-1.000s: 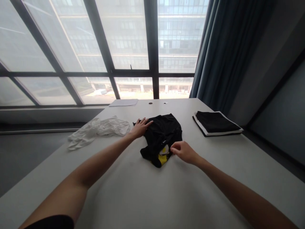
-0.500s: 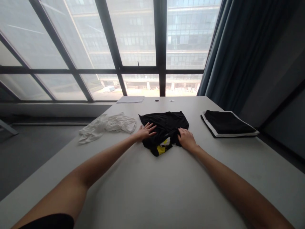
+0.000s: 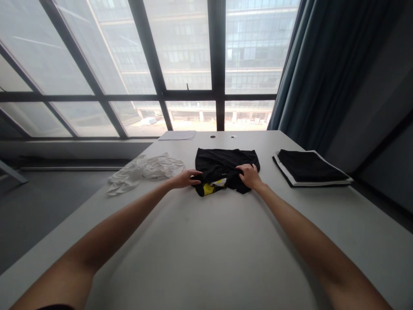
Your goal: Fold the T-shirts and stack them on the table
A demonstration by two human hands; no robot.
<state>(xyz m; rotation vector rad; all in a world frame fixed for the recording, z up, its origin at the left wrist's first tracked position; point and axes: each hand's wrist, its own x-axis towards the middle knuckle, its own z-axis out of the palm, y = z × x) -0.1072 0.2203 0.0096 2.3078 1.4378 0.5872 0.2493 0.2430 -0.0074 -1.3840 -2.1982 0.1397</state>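
A rumpled black garment (image 3: 222, 159), which looks like a T-shirt, lies on the white table (image 3: 206, 241). Yellow and white print shows along its near side. My left hand (image 3: 185, 178) is closed on its left edge, thumb and fingers pinching the cloth. On the right part of it, my right hand (image 3: 250, 175) grips a fold of the cloth, fingers bent. The near edge is bunched between the two hands. Parts of the fabric are hidden under my fingers.
To the left lies a crumpled white garment (image 3: 148, 170). A flat stack of folded black and white cloths (image 3: 309, 168) sits on the right. White sheets (image 3: 177, 135) rest at the far edge, below the windows. A blue curtain (image 3: 309, 77) hangs at the right.
My left hand went from lying spread on the black T-shirt to pinching its left edge. The garment shifted slightly right and away, its near edge drawn back and its far edge straighter.
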